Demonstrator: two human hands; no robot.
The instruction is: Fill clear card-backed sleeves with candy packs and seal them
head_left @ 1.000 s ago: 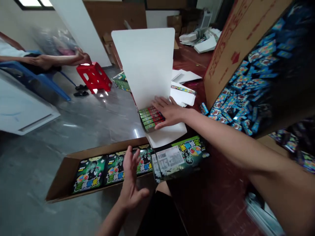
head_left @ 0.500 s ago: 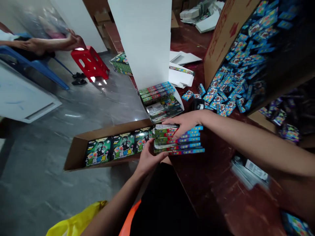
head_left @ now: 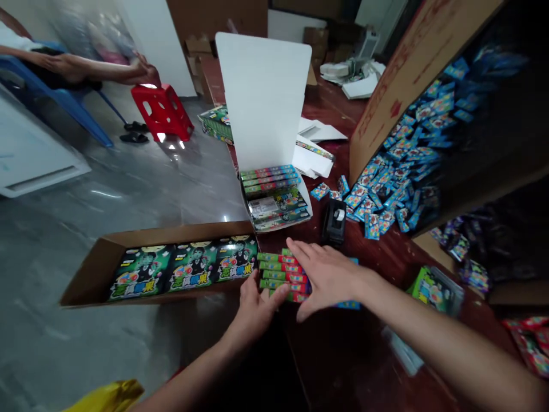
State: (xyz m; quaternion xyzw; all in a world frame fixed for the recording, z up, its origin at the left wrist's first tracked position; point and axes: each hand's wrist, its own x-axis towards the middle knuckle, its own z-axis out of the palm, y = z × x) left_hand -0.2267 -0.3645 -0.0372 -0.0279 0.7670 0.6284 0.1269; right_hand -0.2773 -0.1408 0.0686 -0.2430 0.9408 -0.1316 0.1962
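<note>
A row of slim green, red and blue candy packs (head_left: 283, 277) lies at the table's edge in front of me. My left hand (head_left: 256, 303) grips the row's left end, its thumb along the near side. Across the middle of the packs lies my right hand (head_left: 330, 274), fingers stretched out and thumb spread, hiding part of them. Just behind stands an open display box (head_left: 268, 109) with its white lid raised and more packs inside. To the left, a long brown carton (head_left: 86, 269) holds green printed boxes (head_left: 191, 266) in a line.
A black tape dispenser (head_left: 334, 220) stands beyond my right hand. Blue sachets (head_left: 377, 186) spill from a large carton (head_left: 398, 74) at right. Folded white cartons (head_left: 315, 157) lie behind. A red stool (head_left: 163, 111) and a seated person's leg (head_left: 103, 68) are at far left.
My right hand has gone from grasping the packs' far side to lying spread over them. The view has shifted, and the packs now sit lower in it. My left hand stays at their left end.
</note>
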